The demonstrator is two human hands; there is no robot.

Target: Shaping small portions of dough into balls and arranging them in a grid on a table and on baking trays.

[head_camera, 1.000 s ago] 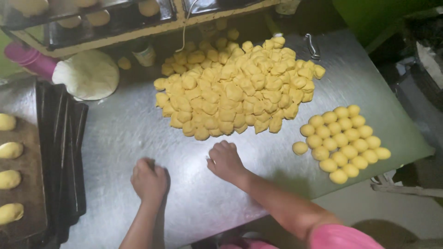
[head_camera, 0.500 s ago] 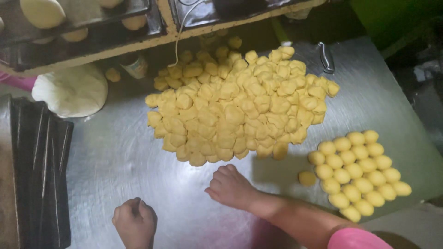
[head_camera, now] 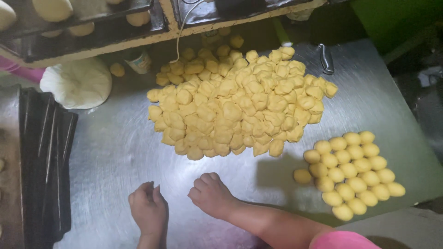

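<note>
Your left hand and right hand press curled, palms down, on the table; any held dough is hidden. The dough pile lies beyond.

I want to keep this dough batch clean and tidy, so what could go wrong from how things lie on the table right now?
The rolled balls sit close to the table edge on the right; a nudge might send the outer ones off. The loose ball beside them could roll. A white cord hangs down to the big pile of cut dough pieces and may touch it. Both the left hand and right hand are cupped on the table, perhaps over dough; I cannot tell.
</note>
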